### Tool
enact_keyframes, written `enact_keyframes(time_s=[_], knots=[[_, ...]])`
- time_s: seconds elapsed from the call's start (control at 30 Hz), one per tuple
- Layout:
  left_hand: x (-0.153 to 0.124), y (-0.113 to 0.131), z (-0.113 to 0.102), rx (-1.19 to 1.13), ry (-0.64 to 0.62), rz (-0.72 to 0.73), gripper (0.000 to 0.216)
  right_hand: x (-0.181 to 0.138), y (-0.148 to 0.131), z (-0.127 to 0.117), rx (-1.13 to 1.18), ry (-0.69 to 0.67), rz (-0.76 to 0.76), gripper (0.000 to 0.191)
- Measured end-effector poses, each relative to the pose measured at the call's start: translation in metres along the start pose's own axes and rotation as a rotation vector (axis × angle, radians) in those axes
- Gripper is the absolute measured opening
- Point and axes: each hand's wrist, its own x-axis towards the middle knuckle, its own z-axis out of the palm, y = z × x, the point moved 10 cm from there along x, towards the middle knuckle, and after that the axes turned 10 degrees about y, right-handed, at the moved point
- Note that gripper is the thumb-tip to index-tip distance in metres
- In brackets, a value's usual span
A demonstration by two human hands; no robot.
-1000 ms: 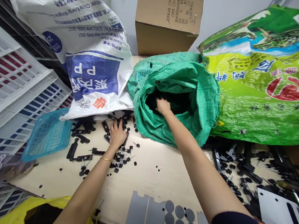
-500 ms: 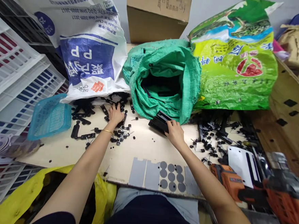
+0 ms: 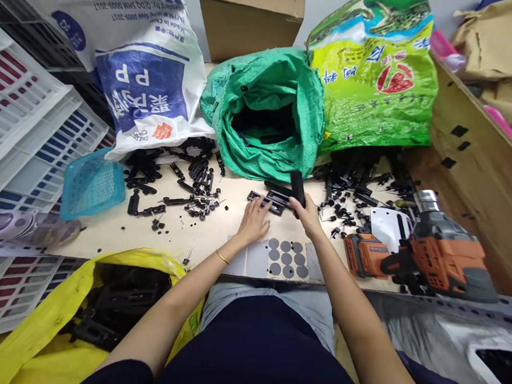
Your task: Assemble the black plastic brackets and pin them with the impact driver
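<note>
My right hand point(image 3: 307, 215) grips a black plastic bar point(image 3: 298, 186), holding it upright at the bench's middle. My left hand point(image 3: 254, 220) lies beside it with fingers spread, resting on flat black plastic parts point(image 3: 267, 200) on the bench point(image 3: 218, 236). Just behind stands an open green woven sack point(image 3: 265, 114) with dark parts inside. Grey sheets with round grey pads point(image 3: 284, 257) lie right under both hands at the near edge.
Loose black pieces and screws point(image 3: 194, 196) lie at the left, more black parts point(image 3: 357, 184) at the right. An orange power drill point(image 3: 427, 251) lies right. A teal basket point(image 3: 92, 183), white PP sack point(image 3: 137, 72), green printed bag point(image 3: 378, 77), cardboard box point(image 3: 251, 13) and yellow bag point(image 3: 99, 304) surround.
My right hand came out of the green sack with black parts, set them on the bench and lifted one. My left hand left the screw pile and moved right onto those parts.
</note>
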Motion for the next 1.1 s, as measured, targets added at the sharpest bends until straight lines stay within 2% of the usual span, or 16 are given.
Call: enact_keyframes(time_s=[0.07,0.13,0.2,0.3,0.4,0.5,0.57,0.63,0.67,0.8,0.87,0.97,1.03,1.1], knots=[[-0.008,0.014,0.018,0.029,-0.089,0.064,0.061,-0.023,0.012,0.003,0.320,-0.123,0.238,0.048],[-0.006,0.017,0.029,0.061,-0.139,0.071,0.062,-0.045,0.016,0.004,0.533,-0.195,0.380,0.049],[0.003,0.015,0.035,0.087,-0.151,0.048,0.062,-0.060,0.016,0.001,0.634,-0.216,0.434,0.047],[0.020,0.013,0.042,0.095,-0.142,0.008,0.063,-0.071,0.020,-0.009,0.619,-0.191,0.421,0.045],[0.030,0.015,0.046,0.062,-0.132,-0.020,0.065,-0.076,0.034,-0.025,0.329,-0.117,0.312,0.047],[0.034,0.019,0.037,0.019,-0.085,0.006,0.065,-0.081,0.042,-0.041,-0.226,-0.020,0.039,0.047],[0.036,0.012,0.021,0.009,-0.020,0.018,0.062,-0.088,0.042,-0.043,-0.570,0.060,-0.157,0.045],[0.041,-0.011,-0.002,0.017,0.058,-0.040,0.058,-0.098,0.042,-0.038,-0.778,0.125,-0.296,0.045],[0.043,-0.031,-0.016,0.029,0.103,-0.106,0.055,-0.102,0.042,-0.035,-0.830,0.145,-0.349,0.045],[0.044,-0.143,-0.087,0.200,0.308,-0.552,0.041,-0.111,0.037,-0.026,-0.870,0.191,-0.488,0.046],[0.040,-0.194,-0.116,0.324,0.340,-0.751,0.037,-0.110,0.036,-0.026,-0.869,0.201,-0.514,0.046],[0.047,-0.239,-0.127,0.381,0.197,-0.806,0.031,-0.108,0.036,-0.027,-0.855,0.207,-0.514,0.046],[0.053,-0.251,-0.125,0.368,0.120,-0.767,0.029,-0.107,0.035,-0.028,-0.834,0.206,-0.498,0.045],[0.054,-0.252,-0.121,0.369,0.091,-0.737,0.030,-0.107,0.035,-0.028,-0.817,0.195,-0.480,0.045]])
